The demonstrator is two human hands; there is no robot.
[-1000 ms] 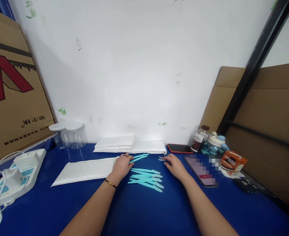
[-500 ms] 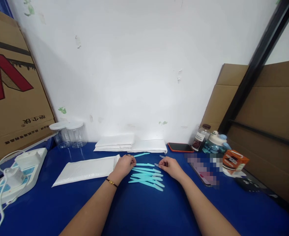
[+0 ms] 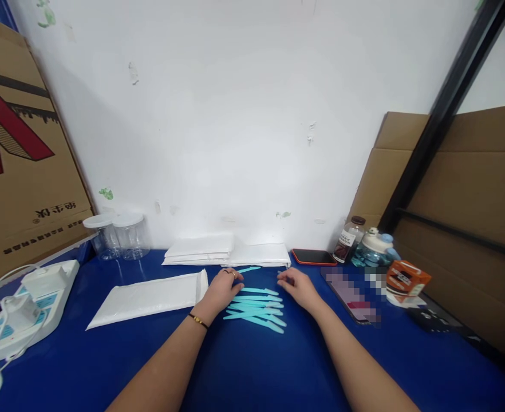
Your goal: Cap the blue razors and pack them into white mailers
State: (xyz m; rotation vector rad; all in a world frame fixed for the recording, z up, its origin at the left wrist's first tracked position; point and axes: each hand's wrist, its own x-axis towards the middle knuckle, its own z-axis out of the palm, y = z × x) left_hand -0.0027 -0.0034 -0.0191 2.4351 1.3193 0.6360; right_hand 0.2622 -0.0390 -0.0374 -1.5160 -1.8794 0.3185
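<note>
Several turquoise eyebrow razors (image 3: 252,313) with pale clear caps lie fanned over each other on the blue table, between my hands. My left hand (image 3: 221,289) is at their left ends, fingers bent and a little apart, its thumb beside the handle of the topmost razor in the group (image 3: 259,290). Another razor (image 3: 249,269) lies farther back, just beyond my left fingertips. My right hand (image 3: 299,288) is to the right of the group, with fingers curled and thumb apart from the index finger. A small clear cap (image 3: 280,272) lies at its fingertips, partly hidden.
A white padded envelope (image 3: 149,298) lies to the left, and more white packets (image 3: 198,250) are stacked by the wall. A power strip (image 3: 42,320) and lidded jars (image 3: 132,237) stand left. On the right are phones (image 3: 314,257), bottles (image 3: 373,249) and an orange box (image 3: 407,280).
The razor and cap that my hands held now lie with the group, the cap at the razor's tip. Both hands have moved slightly away from the group, toward the wall.
</note>
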